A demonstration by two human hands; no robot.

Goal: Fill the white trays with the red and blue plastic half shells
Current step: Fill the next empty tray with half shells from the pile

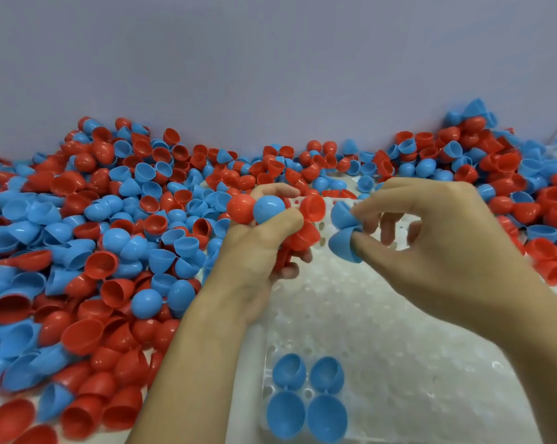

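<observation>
Heaping red and blue half shells (116, 238), white tray (383, 331), lilac wall (270, 59)

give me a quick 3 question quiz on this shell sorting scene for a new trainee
1. True or false: the white tray already holds four blue shells at its near end.
2. Multiple choice: what does the right hand pinch? A) two red shells B) two blue shells C) nothing
3. Fill in: the left hand grips a bunch of shells, mostly ____ with one blue.

Key
1. True.
2. B.
3. Red.
</observation>
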